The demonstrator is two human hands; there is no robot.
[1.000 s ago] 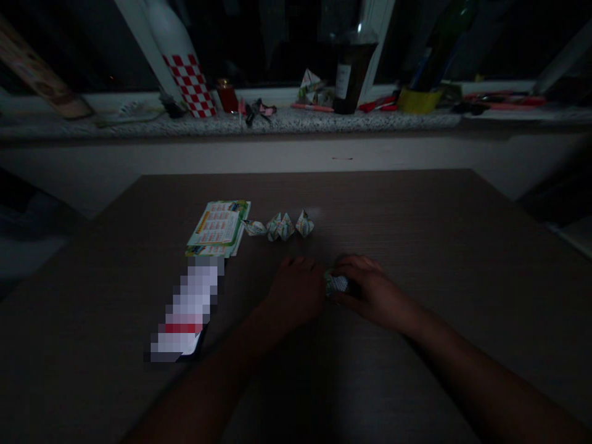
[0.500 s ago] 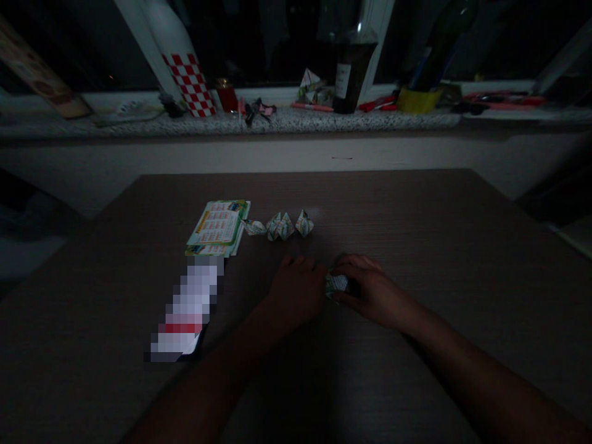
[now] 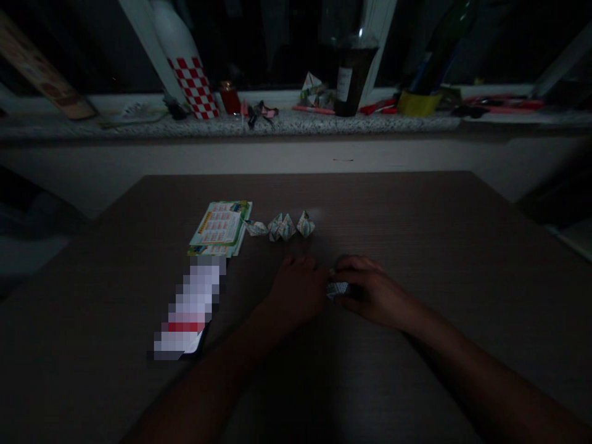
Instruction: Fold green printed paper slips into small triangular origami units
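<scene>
A small printed piece of folded paper (image 3: 337, 290) lies low over the table between my two hands. My right hand (image 3: 374, 290) pinches it from the right, thumb below and fingers above. My left hand (image 3: 298, 285) is closed at the paper's left end, back of the hand up; its thumb and grip are mostly hidden. Beyond the hands stand several folded paper shapes, among them a pointed one (image 3: 306, 224), a pair side by side (image 3: 282, 227) and a flatter one (image 3: 256, 228) touching a stack of printed calendar cards (image 3: 219, 225).
A phone with a blurred screen (image 3: 189, 311) lies left of my left forearm on the brown table (image 3: 416, 216). Behind, the speckled window sill (image 3: 296, 123) carries a red-and-white checked bottle (image 3: 194, 86), a dark labelled container (image 3: 349, 83), a yellow holder (image 3: 419, 103) and small clutter.
The folded paper has turned slightly in my fingers, with less of its green print showing. My right fingers have shifted a little over it. The view has moved slightly.
</scene>
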